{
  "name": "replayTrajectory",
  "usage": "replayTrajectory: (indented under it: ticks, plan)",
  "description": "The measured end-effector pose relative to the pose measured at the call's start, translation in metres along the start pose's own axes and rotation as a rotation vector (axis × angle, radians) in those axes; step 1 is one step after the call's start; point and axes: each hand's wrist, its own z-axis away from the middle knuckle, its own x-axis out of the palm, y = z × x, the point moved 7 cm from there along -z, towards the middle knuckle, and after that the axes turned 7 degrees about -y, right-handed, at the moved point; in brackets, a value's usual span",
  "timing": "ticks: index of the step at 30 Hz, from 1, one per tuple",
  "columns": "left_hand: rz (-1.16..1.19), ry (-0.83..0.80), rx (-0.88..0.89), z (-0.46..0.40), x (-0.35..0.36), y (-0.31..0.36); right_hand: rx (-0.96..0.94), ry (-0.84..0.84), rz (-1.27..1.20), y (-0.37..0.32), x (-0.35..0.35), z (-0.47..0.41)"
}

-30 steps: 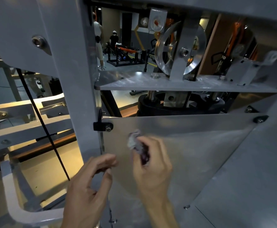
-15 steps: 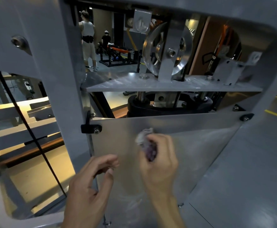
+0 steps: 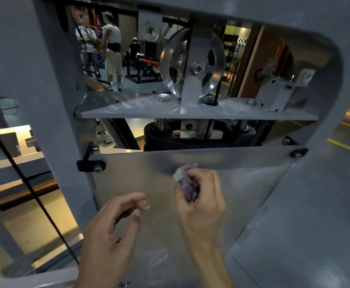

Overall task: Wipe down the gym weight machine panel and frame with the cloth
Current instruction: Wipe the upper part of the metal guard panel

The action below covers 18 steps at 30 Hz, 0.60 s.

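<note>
Right hand [image 3: 199, 196]: grasps the bunched cloth [image 3: 185, 178], now shifted rightward along the panel [image 3: 242, 183] top.
Left hand [image 3: 112, 231]: released, loosely curled, idle.
Progress: wiping continues; frame [image 3: 51, 100] pending.

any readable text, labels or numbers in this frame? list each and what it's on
No words or numbers can be read anywhere.
White chevron arrows, pointing left, on a dark sign in the background: a symbol, no letters.
Round sticker on the plate above the pulley: a blurred graphic, unreadable.
Panel, cloth: no markings visible.

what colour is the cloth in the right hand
Pale grey-white with purple patches, the cloth in the head view.
</note>
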Motion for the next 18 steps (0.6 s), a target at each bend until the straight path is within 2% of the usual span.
replayTrajectory:
  ticks: [5, 8, 13, 18]
  plan:
    - [0.007, 0.051, 0.007, -0.005, 0.011, 0.004, -0.129, -0.21, -0.079, -0.026, 0.027, 0.004]
    - [0.029, 0.059, -0.01, -0.006, 0.018, 0.003, -0.118, -0.155, -0.06, -0.002, 0.002, -0.009]
    - [0.029, 0.063, -0.008, -0.008, 0.036, 0.005, 0.005, 0.004, -0.004, 0.042, -0.04, -0.02]
    - [0.035, 0.057, 0.011, -0.012, 0.053, 0.008, -0.096, -0.151, -0.09, 0.01, -0.005, -0.011]
